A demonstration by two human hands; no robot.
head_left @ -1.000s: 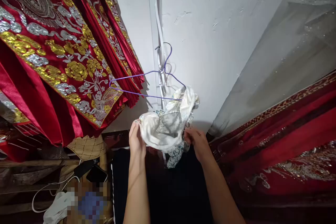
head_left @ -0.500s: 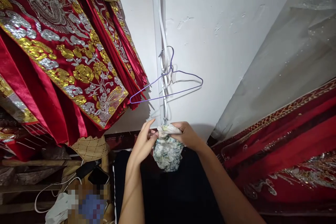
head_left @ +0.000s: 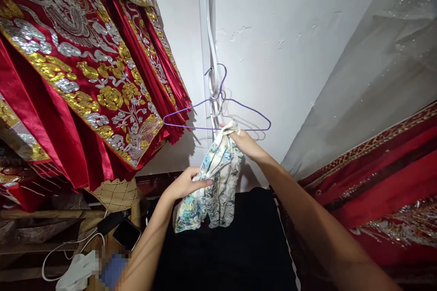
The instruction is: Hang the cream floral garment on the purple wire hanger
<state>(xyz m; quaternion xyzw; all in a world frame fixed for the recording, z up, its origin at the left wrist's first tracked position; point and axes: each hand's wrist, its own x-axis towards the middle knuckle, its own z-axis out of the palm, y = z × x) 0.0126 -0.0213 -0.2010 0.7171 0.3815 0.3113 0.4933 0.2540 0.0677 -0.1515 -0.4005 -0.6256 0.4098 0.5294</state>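
A small floral garment (head_left: 215,182), white with blue and yellow print, hangs between my two hands. My right hand (head_left: 244,143) grips its top end just below the bottom bar of a purple wire hanger (head_left: 218,113). My left hand (head_left: 186,184) pinches the cloth lower down at its left edge. The hanger hangs by its hook from a white cable on the white wall (head_left: 273,32) and carries nothing.
Red garments with gold and silver embroidery (head_left: 78,72) hang at the left. More red embroidered cloth under clear plastic (head_left: 375,145) fills the right. Below lies a black surface (head_left: 232,254). Phones with a white cord (head_left: 119,229) rest on a wooden shelf at lower left.
The bunched cloth has been unfolded and lifted. My right hand has risen with its top end to the hanger's bar, while my left hand has dropped to its lower edge.
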